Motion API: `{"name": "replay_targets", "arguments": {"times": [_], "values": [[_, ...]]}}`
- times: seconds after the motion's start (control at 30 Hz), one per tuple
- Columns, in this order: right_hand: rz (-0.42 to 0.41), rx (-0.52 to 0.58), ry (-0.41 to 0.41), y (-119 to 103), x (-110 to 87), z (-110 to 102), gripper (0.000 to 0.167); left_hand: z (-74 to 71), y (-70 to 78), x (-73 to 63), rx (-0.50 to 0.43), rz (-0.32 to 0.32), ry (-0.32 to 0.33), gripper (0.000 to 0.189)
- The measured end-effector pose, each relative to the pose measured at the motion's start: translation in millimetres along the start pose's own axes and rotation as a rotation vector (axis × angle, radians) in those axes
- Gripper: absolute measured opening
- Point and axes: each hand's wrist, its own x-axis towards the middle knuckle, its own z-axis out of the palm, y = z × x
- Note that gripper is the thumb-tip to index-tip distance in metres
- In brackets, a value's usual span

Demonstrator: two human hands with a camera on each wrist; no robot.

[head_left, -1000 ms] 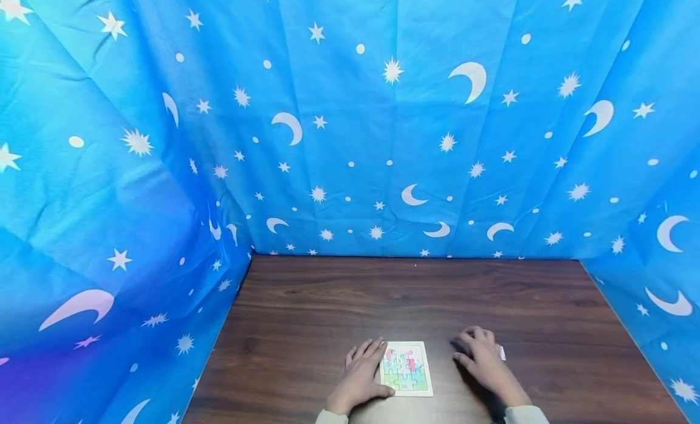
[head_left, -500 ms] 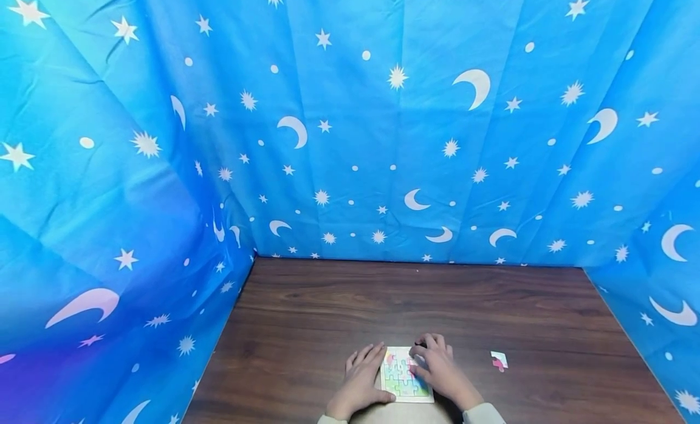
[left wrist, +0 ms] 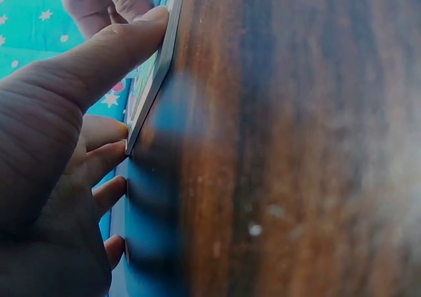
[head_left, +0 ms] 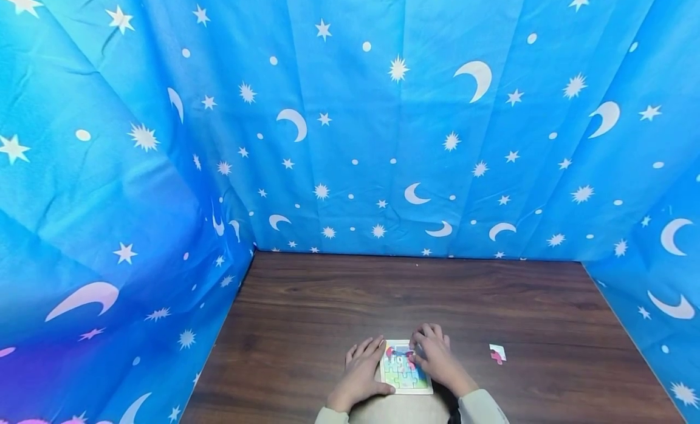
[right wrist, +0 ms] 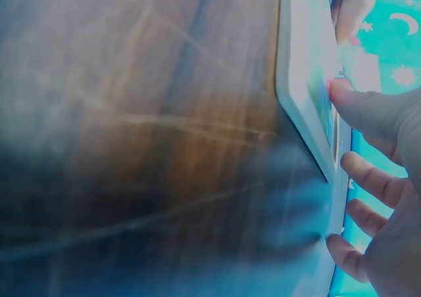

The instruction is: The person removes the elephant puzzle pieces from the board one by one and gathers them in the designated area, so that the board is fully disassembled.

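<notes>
A small square jigsaw puzzle (head_left: 404, 381) in a pale frame lies on the table, its pieces pastel green, blue and pink. My left hand (head_left: 360, 372) rests along its left side, fingers extended; in the left wrist view the thumb (left wrist: 125, 44) lies on the frame's edge. My right hand (head_left: 437, 358) is over the puzzle's far right part, thumb and forefinger bent together. A pale jigsaw piece (right wrist: 363, 66) shows by the right thumb (right wrist: 358, 103) in the right wrist view, seemingly pinched there; the fingers mostly hide it from the head view.
One loose white and pink jigsaw piece (head_left: 497, 353) lies on the brown wooden table (head_left: 328, 302), right of the right hand. Blue cloth (head_left: 350, 138) with white moons and stars hangs at the back and on both sides.
My right hand has moved left from beside the loose piece to the puzzle's far right part, uncovering that loose piece. The left hand stays at the puzzle's left side.
</notes>
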Motion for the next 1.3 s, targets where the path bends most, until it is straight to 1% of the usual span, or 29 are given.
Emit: {"name": "replay_targets", "arguments": {"times": [0.1, 0.2, 0.4, 0.53, 0.63, 0.73, 0.83, 0.97, 1.07, 1.17, 1.3], "values": [[-0.04, -0.01, 0.012, 1, 1.9, 0, 0.027, 0.2, 0.1, 0.6, 0.016, 0.001, -0.001, 0.101], [-0.073, -0.016, 0.034, 4, 2.8, 1, 0.024, 0.1, 1.2, 1.2, 0.038, 0.003, 0.002, 0.1], [-0.097, -0.017, 0.045, 11, 2.8, 5, 0.02, -0.7, 2.2, 0.3, 0.047, -0.003, -0.006, 0.099], [-0.154, -0.052, 0.08, 14, 2.5, 6, 0.02, -0.1, 0.9, 0.2, 0.048, -0.001, -0.011, 0.099], [-0.2, -0.098, 0.11, 15, 3.3, 6, 0.019, -0.3, 0.2, 1.1, 0.041, 0.004, -0.013, 0.1], [-0.224, -0.127, 0.111, 15, 5.2, 5, 0.016, 0.2, -1.1, 2.2, 0.038, 0.009, -0.012, 0.101], [-0.217, -0.141, 0.09, 13, 7.8, 4, 0.012, 1.2, -2.5, 3.5, 0.039, 0.011, -0.008, 0.101], [-0.179, -0.138, 0.054, 10, 10.1, 3, 0.01, 1.0, -2.8, 5.3, 0.026, 0.013, -0.006, 0.102], [-0.153, -0.113, 0.046, 8, 9.9, 2, 0.011, -0.5, -1.5, 5.3, 0.013, 0.018, -0.006, 0.103], [-0.145, -0.081, 0.067, 8, 8.0, 1, 0.011, -1.7, -0.6, 4.1, 0.003, 0.018, -0.002, 0.104], [-0.155, -0.064, 0.12, 11, 3.5, -1, 0.013, -1.7, -1.6, 2.2, -0.003, -0.005, -0.012, 0.105]]}}
